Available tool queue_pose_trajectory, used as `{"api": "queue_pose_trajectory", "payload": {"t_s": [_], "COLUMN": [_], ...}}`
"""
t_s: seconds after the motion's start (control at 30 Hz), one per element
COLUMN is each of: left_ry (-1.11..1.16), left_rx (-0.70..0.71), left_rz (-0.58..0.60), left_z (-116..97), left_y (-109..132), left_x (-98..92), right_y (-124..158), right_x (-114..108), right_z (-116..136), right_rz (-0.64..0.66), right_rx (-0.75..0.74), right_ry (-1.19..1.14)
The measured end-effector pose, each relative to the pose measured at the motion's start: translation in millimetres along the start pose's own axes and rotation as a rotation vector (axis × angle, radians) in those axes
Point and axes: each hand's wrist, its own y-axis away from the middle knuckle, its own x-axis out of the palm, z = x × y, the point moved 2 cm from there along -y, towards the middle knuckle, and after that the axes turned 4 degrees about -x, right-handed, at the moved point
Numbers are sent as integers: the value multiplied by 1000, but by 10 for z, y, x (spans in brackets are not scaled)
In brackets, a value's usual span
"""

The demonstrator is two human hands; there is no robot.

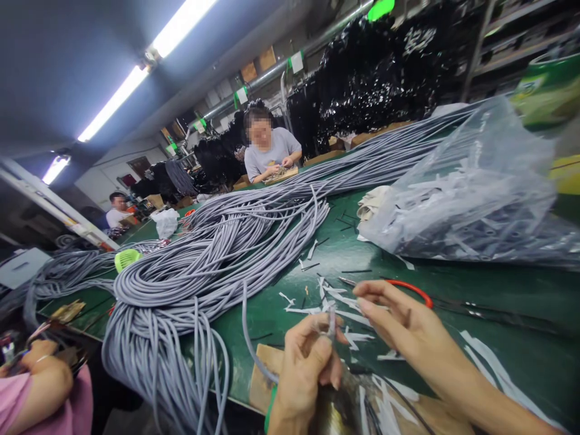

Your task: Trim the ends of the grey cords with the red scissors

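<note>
My left hand [304, 368] is closed around the end of a grey cable [248, 326], whose stripped-looking tip sticks up between thumb and fingers. The cable curves away behind the wrist toward the large bundle. To its right, my right hand [403, 323] hovers with its fingers bent and apart, and I see nothing between them. Partly hidden behind the right hand lies a red-handled tool [414, 289], its metal tip showing left of the fingertips. White strips [338, 296] and short black pieces are scattered around both hands.
Looped grey cables [194, 266] cover the left and back of the green table [507, 287]. A clear plastic bag [471, 199] of grey pieces stands at right, with a pale glove [374, 202] beside it. Co-workers sit across [272, 151], far left [118, 214] and near left [49, 386].
</note>
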Motion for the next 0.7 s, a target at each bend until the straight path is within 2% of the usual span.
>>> {"api": "queue_pose_trajectory", "payload": {"t_s": [0.17, 0.27, 0.37, 0.53, 0.63, 0.7], "left_ry": [-41, -73, -28, 84, 97, 101], "left_rx": [-42, -81, -129, -195, -219, -223], "left_rz": [-44, -117, -205, -284, -276, -265], "left_z": [-30, -33, -26, -34, -36, -32], "left_y": [-25, -46, -77, -156, -189, -198], "left_x": [67, 96, 99, 92, 90, 90], "right_y": [44, 58, 72, 111, 114, 103], "right_x": [-38, -35, -42, -25, -19, -19], "right_z": [240, 326, 336, 308, 305, 294], "right_rz": [75, 70, 53, 134, 201, 215], "right_rx": [-186, -274, -327, -454, -463, -393], "right_ry": [107, 127, 192, 208, 178, 155]}}
